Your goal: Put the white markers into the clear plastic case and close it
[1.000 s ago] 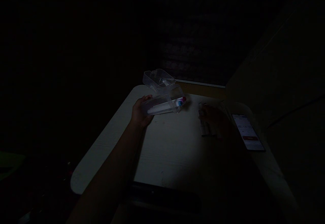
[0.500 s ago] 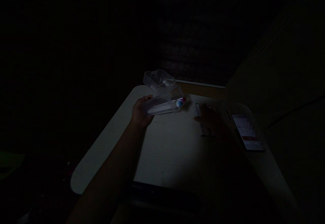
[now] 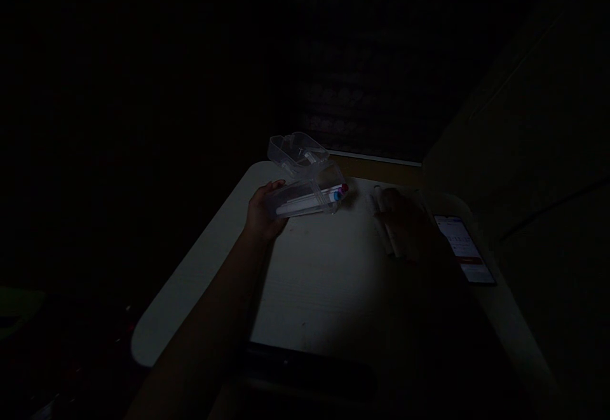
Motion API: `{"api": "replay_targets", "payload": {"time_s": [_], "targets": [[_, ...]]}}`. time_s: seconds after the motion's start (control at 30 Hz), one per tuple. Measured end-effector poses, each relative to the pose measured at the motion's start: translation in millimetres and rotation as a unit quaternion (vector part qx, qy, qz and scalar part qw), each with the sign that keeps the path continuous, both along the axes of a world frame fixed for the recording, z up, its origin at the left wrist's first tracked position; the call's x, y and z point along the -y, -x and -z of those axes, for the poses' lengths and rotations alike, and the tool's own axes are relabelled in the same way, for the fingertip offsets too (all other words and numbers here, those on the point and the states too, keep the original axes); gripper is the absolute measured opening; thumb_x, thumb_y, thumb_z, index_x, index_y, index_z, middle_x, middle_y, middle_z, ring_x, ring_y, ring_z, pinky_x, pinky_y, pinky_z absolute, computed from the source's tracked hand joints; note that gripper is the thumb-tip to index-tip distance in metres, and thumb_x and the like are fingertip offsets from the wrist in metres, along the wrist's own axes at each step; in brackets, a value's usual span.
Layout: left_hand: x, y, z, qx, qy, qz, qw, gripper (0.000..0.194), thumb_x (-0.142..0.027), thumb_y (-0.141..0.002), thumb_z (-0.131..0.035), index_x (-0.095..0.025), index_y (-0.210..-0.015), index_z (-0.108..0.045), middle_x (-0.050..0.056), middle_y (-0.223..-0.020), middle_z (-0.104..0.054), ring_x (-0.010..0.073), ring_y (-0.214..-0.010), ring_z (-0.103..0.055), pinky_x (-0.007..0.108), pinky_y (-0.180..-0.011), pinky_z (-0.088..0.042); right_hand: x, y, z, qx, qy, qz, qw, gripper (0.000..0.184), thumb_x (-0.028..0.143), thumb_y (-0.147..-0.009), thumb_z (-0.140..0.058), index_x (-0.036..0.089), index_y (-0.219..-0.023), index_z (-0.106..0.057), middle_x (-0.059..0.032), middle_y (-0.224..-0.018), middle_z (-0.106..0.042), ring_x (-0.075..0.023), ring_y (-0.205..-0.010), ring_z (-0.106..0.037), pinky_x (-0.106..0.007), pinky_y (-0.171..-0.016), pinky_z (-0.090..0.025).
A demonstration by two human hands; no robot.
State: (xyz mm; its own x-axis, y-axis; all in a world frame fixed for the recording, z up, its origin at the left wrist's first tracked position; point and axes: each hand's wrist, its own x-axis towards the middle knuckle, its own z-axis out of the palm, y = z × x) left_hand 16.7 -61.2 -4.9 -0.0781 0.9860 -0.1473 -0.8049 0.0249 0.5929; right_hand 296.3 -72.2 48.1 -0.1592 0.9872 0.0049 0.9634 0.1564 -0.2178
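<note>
My left hand (image 3: 263, 212) grips the lower end of a clear plastic case (image 3: 305, 188) and holds it tilted above the table. The case's lid (image 3: 298, 151) stands open on its far side. Several white markers (image 3: 305, 203) lie inside, with blue, red and purple ends toward the right. My right hand (image 3: 403, 220), dark and slightly blurred, is closed over a few pale markers (image 3: 384, 226) at the table's right. Its thumb crosses them; its other fingers are mostly lost in shadow.
The pale table (image 3: 305, 280) has rounded corners and a dark strip (image 3: 305, 363) along its near edge. A lit phone (image 3: 464, 248) lies to the right, beside my right forearm. A wall (image 3: 524, 153) rises on the right. The surroundings are very dark.
My right hand has shifted slightly right, and the markers under it have moved and turned with it. My left hand and the case have stayed almost still.
</note>
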Motion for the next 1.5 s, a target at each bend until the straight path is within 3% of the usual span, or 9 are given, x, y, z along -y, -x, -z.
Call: {"api": "replay_targets", "payload": {"time_s": [0.13,0.27,0.33,0.5,0.63,0.77,1.0,1.27,1.5], "targets": [[-0.5,0.4,1.0,0.001,-0.002,-0.004,1.000,0.018,-0.027,-0.077,-0.055,-0.011,-0.077,-0.064,0.006,-0.071,-0.066,0.0166,-0.066,-0.064,0.027,-0.063,-0.051,3.1,-10.3,-23.0,-0.121,-0.062,0.058,0.989,0.081,0.034,-0.072,-0.063,0.014,-0.141,-0.025,-0.0125,-0.100,-0.066,-0.0243,-0.081,-0.066,-0.035,-0.066,-0.053],[-0.3,-0.1,1.0,0.004,-0.009,-0.015,1.000,0.016,-0.026,-0.075,-0.058,-0.012,-0.076,-0.063,0.005,-0.072,-0.066,0.0161,-0.067,-0.064,0.027,-0.065,-0.051,20.6,-7.7,-44.5,-0.303,-0.159,0.038,0.939,0.093,0.027,-0.068,-0.068,0.020,-0.145,-0.016,-0.0068,-0.091,-0.067,-0.0183,-0.061,-0.064,-0.030,-0.053,-0.052],[0.2,-0.4,0.5,-0.001,-0.004,-0.012,1.000,0.016,-0.026,-0.075,-0.057,-0.012,-0.077,-0.064,0.005,-0.072,-0.066,0.0162,-0.067,-0.064,0.027,-0.064,-0.051,36.8,0.9,-56.6,-0.369,-0.201,0.040,0.907,0.086,0.025,-0.071,-0.066,0.022,-0.144,-0.019,-0.0042,-0.087,-0.067,-0.0158,-0.055,-0.062,-0.028,-0.049,-0.051],[1.2,-0.9,-0.8,-0.011,0.002,-0.011,1.000,0.018,-0.028,-0.077,-0.056,-0.012,-0.076,-0.064,0.006,-0.072,-0.067,0.0166,-0.067,-0.063,0.027,-0.063,-0.051,71.7,22.6,-79.5,-0.460,-0.213,0.014,0.862,0.051,0.026,-0.078,-0.062,0.024,-0.125,-0.045,0.0010,-0.075,-0.067,-0.0126,-0.053,-0.061,-0.025,-0.049,-0.052],[1.2,-0.7,-0.6,-0.007,0.001,-0.006,1.000,0.019,-0.028,-0.078,-0.055,-0.012,-0.077,-0.065,0.006,-0.072,-0.067,0.0166,-0.067,-0.064,0.027,-0.064,-0.051,81.7,33.1,-82.6,-0.507,-0.230,-0.046,0.829,0.036,0.028,-0.078,-0.064,0.025,-0.110,-0.049,0.0015,-0.077,-0.069,-0.0131,-0.059,-0.063,-0.027,-0.056,-0.054],[1.0,-0.7,-1.0,-0.001,0.002,-0.010,1.000,0.017,-0.027,-0.078,-0.056,-0.013,-0.075,-0.065,0.005,-0.071,-0.067,0.0167,-0.068,-0.064,0.027,-0.066,-0.052,84.1,42.9,-78.9,-0.552,-0.248,-0.050,0.794,0.026,0.025,-0.077,-0.065,0.024,-0.099,-0.050,0.0008,-0.079,-0.068,-0.0137,-0.065,-0.065,-0.027,-0.060,-0.055],[1.6,-1.4,-2.9,-0.005,0.017,-0.013,1.000,0.019,-0.027,-0.080,-0.053,-0.013,-0.075,-0.066,0.005,-0.070,-0.067,0.0157,-0.064,-0.063,0.025,-0.061,-0.051,79.5,47.8,-70.8,-0.505,-0.238,-0.040,0.829,0.019,0.024,-0.080,-0.059,0.021,-0.097,-0.052,-0.0008,-0.084,-0.066,-0.0143,-0.076,-0.066,-0.028,-0.068,-0.054],[2.1,-1.5,-4.4,-0.013,0.015,-0.021,1.000,0.014,-0.026,-0.075,-0.059,-0.013,-0.073,-0.064,0.004,-0.069,-0.066,0.0152,-0.064,-0.063,0.026,-0.062,-0.050,68.6,46.5,-64.2,-0.497,-0.163,-0.069,0.849,0.036,0.025,-0.080,-0.057,0.026,-0.114,-0.045,0.0006,-0.090,-0.068,-0.0145,-0.078,-0.068,-0.027,-0.067,-0.056],[1.9,-3.0,-2.8,-0.017,0.010,-0.026,0.999,0.015,-0.027,-0.075,-0.059,-0.013,-0.076,-0.064,0.003,-0.071,-0.066,0.0144,-0.065,-0.063,0.025,-0.065,-0.050,68.3,46.0,-64.0,-0.481,-0.147,-0.069,0.862,0.026,0.022,-0.079,-0.055,0.022,-0.104,-0.053,0.0007,-0.085,-0.067,-0.0120,-0.070,-0.066,-0.026,-0.066,-0.054]]}}
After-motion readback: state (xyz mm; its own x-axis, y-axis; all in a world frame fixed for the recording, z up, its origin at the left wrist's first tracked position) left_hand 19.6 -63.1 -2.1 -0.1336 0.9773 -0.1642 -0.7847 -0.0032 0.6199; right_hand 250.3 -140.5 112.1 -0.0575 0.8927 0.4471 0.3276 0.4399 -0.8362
